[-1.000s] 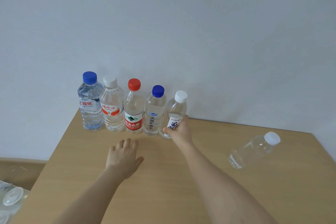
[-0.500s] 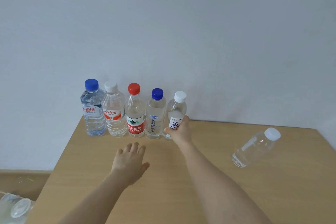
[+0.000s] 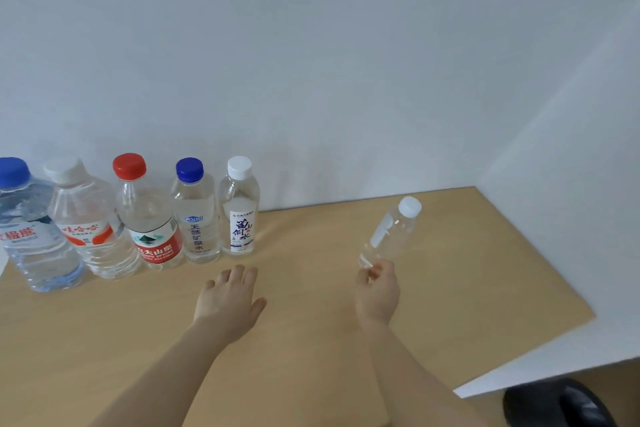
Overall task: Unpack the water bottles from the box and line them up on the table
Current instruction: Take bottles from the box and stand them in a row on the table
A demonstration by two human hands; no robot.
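Right hand (image 3: 377,291) first: the fingers are curled in at the bottom end of the loose bottle (image 3: 391,232) and touching it, but honestly I can't tell if that's a real grip or just contact. The bottle's clear smooth plastic, a slim cylinder with a white screw cap and a pale label strip. It sits slanted over the right half of the table, cap end pointing toward the wall.

Left hand (image 3: 228,302) is relaxed, palm down, fingers straight and slightly spread, holding nothing, just in front of the row.

The row is five clear bottles standing upright along the wall, packed side by side:
- big ribbed blue-cap bottle (image 3: 31,236)
- rounded white-cap bottle (image 3: 90,229)
- red-cap bottle (image 3: 149,218) with a red label
- slim blue-cap bottle (image 3: 197,218)
- slim white-capped bottle (image 3: 239,211) with dark lettering

The table (image 3: 311,340) is light tan wood-look laminate, matte and flat, pushed into a corner of a plain white wall (image 3: 311,62). There's a dark rounded object (image 3: 554,406) low at the right; no idea what it is.
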